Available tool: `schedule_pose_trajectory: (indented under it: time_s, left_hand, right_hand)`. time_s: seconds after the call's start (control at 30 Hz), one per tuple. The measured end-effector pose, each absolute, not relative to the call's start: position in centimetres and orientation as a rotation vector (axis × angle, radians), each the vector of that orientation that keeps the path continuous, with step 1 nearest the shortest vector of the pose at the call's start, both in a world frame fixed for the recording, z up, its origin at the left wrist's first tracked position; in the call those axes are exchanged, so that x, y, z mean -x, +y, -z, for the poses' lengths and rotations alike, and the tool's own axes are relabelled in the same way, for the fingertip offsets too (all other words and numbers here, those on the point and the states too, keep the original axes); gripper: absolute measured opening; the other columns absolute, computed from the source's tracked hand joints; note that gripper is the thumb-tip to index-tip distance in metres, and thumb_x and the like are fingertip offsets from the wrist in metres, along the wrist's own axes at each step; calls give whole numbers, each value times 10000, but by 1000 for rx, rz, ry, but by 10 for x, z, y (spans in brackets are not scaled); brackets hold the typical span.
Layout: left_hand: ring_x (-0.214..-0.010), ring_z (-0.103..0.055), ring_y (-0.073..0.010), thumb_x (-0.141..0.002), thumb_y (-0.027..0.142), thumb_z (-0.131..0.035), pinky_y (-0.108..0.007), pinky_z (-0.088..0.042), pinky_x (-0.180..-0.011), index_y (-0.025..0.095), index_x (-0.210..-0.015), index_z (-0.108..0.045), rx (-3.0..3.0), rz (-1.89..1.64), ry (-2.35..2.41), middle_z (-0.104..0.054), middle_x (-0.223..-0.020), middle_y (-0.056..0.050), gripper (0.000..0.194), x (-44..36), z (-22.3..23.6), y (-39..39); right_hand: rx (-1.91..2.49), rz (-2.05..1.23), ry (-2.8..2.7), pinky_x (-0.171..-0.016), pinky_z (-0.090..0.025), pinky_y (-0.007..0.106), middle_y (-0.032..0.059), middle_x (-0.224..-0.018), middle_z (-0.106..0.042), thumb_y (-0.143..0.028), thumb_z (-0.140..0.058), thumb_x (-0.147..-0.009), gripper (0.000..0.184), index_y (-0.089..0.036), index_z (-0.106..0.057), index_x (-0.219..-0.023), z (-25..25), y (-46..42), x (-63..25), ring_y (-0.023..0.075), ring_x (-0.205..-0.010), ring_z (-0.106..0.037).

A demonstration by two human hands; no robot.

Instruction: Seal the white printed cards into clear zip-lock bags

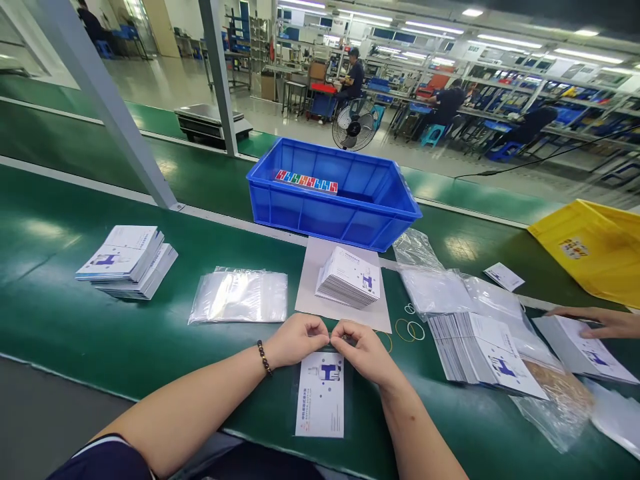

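A white printed card inside a clear plastic bag (321, 395) lies flat on the green belt in front of me. My left hand (296, 340) and my right hand (365, 352) meet at the bag's far edge, both with fingers pinched together on it. A bead bracelet is on my left wrist. Just beyond my hands sits a stack of the same cards (349, 277) on a grey sheet (309, 287). A pile of empty clear bags (239, 297) lies to the left of my hands.
A blue bin (334, 193) stands behind the grey sheet. Another card stack (127, 261) lies far left, fanned cards (483, 353) and loose bags on the right with rubber bands (410, 329). Another person's hand (603, 321) rests on cards at right, near a yellow bin (595, 247).
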State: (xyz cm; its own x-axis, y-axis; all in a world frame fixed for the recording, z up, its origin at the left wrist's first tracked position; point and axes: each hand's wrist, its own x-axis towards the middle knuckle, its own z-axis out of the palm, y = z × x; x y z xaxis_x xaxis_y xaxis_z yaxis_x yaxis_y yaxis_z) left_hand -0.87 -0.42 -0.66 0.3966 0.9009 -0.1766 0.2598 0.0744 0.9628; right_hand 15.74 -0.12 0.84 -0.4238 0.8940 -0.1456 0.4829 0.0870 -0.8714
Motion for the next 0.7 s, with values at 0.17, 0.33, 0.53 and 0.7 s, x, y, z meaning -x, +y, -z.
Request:
schedule_pose_trajectory:
  time_s: [0.17,0.33,0.53,0.7]
  left_hand:
    - [-605,-538,-127,-719,225,-523,-216,-405,-562,146,-623,-585,-1531,-650,1112,-607,-634,-9,139,7,4,-6]
    - [-790,-568,-177,-803,290,-460,-268,-419,-696,176,-852,-603,-1913,-626,1312,-644,-857,-52,190,28,-23,-5]
    - [-684,-569,-235,-802,372,-404,-289,-355,-562,169,-711,-562,-1903,-90,2008,-629,-719,-89,273,99,-31,12]
    - [-653,-563,-207,-734,284,-453,-255,-308,-516,176,-624,-540,-1879,125,1990,-632,-718,-79,177,132,-11,20]
  right_hand:
    - [1327,-1247,-1999,-551,-366,238,-9,-603,-520,-253,-479,-740,168,-178,-498,-591,-9,-2,-155,122,-574,-466]
    - [1321,-1090,-2081,-581,-395,263,12,-658,-551,-247,-509,-733,136,-187,-538,-615,-9,2,-165,150,-625,-507]
    - [1388,-801,-1941,-607,-419,300,39,-666,-563,-311,-499,-767,172,-196,-574,-663,-5,3,-169,173,-636,-506]
    - [1362,-791,-1899,-547,-405,280,27,-599,-540,-335,-480,-782,234,-198,-561,-611,-5,0,-162,156,-562,-475]
